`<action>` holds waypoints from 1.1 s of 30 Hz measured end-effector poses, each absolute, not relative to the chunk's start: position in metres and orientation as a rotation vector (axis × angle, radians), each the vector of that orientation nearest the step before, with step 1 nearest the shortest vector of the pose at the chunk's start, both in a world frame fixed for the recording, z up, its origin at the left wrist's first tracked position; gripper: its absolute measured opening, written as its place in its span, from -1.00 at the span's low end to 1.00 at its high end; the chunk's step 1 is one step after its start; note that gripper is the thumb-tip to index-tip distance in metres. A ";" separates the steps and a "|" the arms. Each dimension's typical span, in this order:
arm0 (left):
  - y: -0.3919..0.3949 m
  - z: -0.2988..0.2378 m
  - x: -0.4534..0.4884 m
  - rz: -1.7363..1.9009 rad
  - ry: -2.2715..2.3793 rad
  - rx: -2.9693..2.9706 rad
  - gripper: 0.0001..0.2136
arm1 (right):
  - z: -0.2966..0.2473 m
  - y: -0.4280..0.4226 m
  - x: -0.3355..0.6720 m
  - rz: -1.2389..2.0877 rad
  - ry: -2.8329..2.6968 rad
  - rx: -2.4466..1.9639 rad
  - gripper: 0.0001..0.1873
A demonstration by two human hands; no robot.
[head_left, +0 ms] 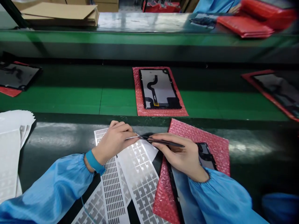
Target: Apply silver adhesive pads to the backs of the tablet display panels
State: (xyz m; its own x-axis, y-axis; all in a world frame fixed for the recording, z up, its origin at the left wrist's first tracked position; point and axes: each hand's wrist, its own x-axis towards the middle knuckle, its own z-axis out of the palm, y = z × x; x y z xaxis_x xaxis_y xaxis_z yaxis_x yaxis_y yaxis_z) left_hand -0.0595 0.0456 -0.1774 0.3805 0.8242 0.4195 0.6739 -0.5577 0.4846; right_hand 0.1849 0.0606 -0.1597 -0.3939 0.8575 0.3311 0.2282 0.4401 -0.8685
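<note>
My right hand (179, 152) is closed around black tweezers (168, 143), whose tips point left. My left hand (116, 140) pinches the edge of a thin white sheet (132, 137), right where the tweezer tips meet it. Below the hands lie sheets of die-cut adhesive pieces: one with grey shapes (142, 180) and one with narrow bars (113, 186). Under my right forearm a tablet screen panel (206, 155) rests on red bubble wrap (217, 146), partly hidden by my sleeve. A blue wrist strap (95, 161) circles my left wrist.
On the green belt (116, 101) ahead sits another screen panel (161, 88) on red bubble wrap, with others at far left (18, 76) and far right (280, 90). White sheets (11, 149) are stacked at left. A shelf beyond holds cardboard (58, 14) and red bags (247, 25).
</note>
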 end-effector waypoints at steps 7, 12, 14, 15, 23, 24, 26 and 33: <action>0.044 -0.174 -0.058 0.883 1.353 2.415 -0.78 | -0.159 0.060 0.184 0.959 -1.864 -0.974 -0.83; 0.045 -0.172 -0.057 0.821 1.409 2.364 -0.81 | -0.161 0.059 0.182 0.998 -1.816 -1.056 -0.90; 0.045 -0.169 -0.057 0.847 1.456 2.301 -0.68 | -0.162 0.057 0.182 0.958 -1.729 -1.071 -0.91; 0.045 -0.166 -0.057 0.889 1.484 2.257 -0.55 | -0.163 0.056 0.182 0.900 -1.680 -1.062 -0.90; 0.037 -0.130 -0.046 1.078 1.225 1.195 -0.20 | -0.151 0.052 0.197 0.588 -2.057 -0.570 -0.34; 0.036 -0.128 -0.045 1.030 1.159 1.086 -0.17 | -0.148 0.053 0.199 0.586 -2.121 -0.498 -0.34; 0.038 -0.128 -0.044 0.988 1.068 0.960 -0.12 | -0.144 0.054 0.200 0.574 -2.192 -0.390 -0.39; 0.042 -0.142 -0.051 1.083 1.064 1.020 -0.03 | -0.160 0.045 0.180 0.810 -1.664 -0.892 -0.80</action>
